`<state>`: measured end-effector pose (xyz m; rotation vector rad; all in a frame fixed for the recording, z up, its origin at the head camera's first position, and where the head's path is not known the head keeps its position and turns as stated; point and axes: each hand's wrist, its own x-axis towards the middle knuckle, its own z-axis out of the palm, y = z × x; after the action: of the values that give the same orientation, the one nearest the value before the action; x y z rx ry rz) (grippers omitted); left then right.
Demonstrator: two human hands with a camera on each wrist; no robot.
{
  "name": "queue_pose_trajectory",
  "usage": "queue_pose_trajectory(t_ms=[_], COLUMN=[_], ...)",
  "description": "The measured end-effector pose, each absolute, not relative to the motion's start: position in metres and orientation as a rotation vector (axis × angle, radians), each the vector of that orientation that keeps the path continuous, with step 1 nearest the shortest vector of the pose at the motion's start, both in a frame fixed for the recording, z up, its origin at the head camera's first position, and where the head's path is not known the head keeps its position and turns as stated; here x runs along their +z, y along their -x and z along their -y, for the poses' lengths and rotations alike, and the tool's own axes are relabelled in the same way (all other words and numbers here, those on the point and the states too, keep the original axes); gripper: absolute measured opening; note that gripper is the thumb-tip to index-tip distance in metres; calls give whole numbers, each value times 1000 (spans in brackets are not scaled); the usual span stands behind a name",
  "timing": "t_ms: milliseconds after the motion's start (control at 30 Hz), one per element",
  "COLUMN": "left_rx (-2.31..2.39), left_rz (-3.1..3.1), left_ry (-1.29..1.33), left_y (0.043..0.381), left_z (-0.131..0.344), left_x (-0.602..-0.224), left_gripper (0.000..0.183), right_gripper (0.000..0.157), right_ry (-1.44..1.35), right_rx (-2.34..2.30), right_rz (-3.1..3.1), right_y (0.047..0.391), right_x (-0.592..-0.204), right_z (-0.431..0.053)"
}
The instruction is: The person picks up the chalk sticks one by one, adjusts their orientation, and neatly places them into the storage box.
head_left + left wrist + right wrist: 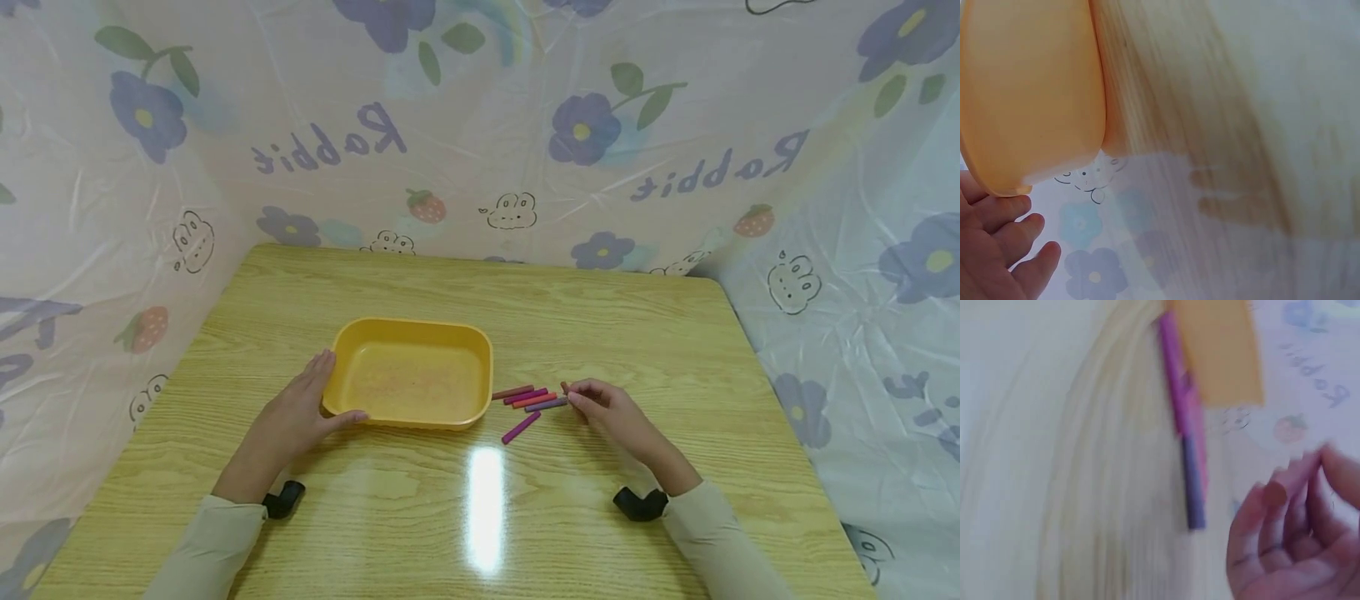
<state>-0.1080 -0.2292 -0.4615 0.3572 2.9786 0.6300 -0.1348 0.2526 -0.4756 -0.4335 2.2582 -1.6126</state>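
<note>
Left hand [300, 410] is resting on the near-left corner of the yellow tray [411, 327], fingers laid along the rim and thumb on the front edge, not really gripping. Right hand [603, 406] has its fingers curled, pinching a brownish crayon [1290, 479] (blurry in the wrist view). Four more crayons [531, 398] lie just left of those fingertips, between the hand and the tray, and one purple crayon [521, 427] sits slightly nearer on the table [465, 517]

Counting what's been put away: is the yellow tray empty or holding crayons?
Empty. The yellow tray shows only its bare floor; the crayons lie on the table beside it.
</note>
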Motion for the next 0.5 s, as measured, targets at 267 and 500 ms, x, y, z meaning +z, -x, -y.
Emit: queue_pose_trajectory(t_ms=[267, 500], left_rx=[611, 617], left_rz=[-2978, -2972], left_ry=[-353, -344], left_y=[108, 108], left_z=[229, 229], left_x=[-461, -460], left_gripper=[113, 112], right_gripper=[40, 25], right_ry=[90, -7], right_rx=[-2003, -2186], right_rz=[-1780, -1388], right_y=[134, 136], right_x=[-468, -466], right_z=[-245, -244])
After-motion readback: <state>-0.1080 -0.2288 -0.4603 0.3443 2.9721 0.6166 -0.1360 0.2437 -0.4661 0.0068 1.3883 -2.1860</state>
